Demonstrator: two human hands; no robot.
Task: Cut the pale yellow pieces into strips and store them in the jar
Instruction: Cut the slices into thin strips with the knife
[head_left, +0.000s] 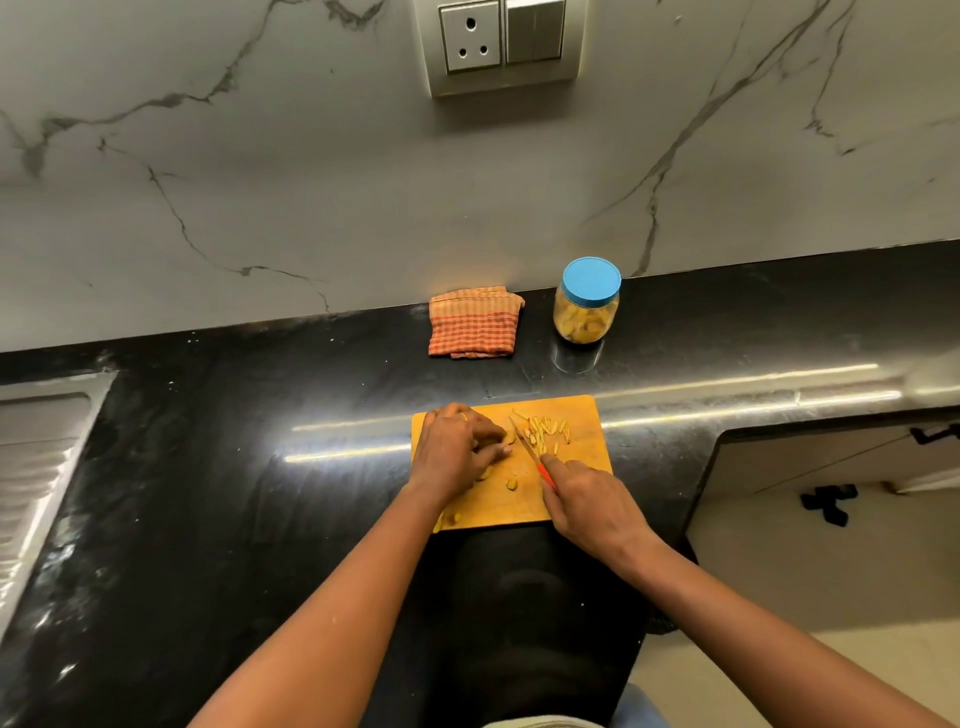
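Board (524, 506) lies under both hands on the bench (249, 467). We note the left hand (457, 449) curled on a piece (510, 440); the right hand (589, 501) grips the knife (525, 446). Strips (548, 431) lie just beyond the right hand. The jar (588, 306), lidded, stands farther beyond.

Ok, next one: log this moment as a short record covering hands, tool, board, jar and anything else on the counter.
left hand: fingertips hold a pale yellow piece on the cutting board
right hand: grips the knife by its red handle, blade beside the left fingertips
cut strips: loose pile, board's far right part
uncut pieces: a few, near the left wrist
jar: behind the board, blue lid on, yellowish contents
cloth: folded, checked, left of the jar
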